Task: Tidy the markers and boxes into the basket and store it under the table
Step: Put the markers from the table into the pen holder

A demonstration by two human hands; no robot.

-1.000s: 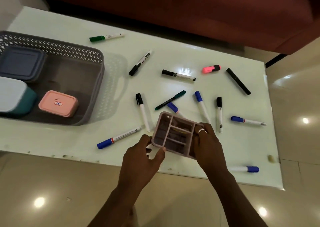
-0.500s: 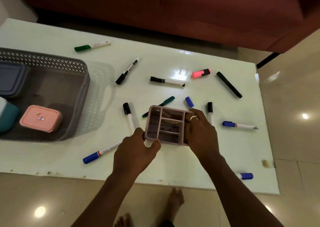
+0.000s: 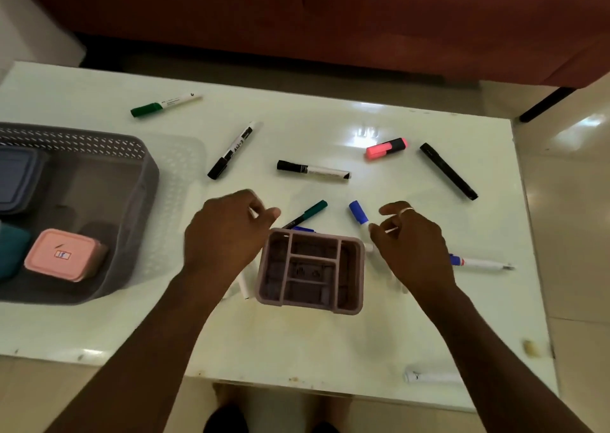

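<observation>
The divided organizer box stands upright on the table, opening upward, long axis left-right, right of the basket. Left hand and right hand flank it, fingers loosely curled, gripping nothing.

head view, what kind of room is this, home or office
Most likely a home living room. A low glossy white table stands right in front of a dark red upholstered sofa, on a shiny beige tiled floor. The person's bare feet showing below the table edge also suggest a home.
</observation>
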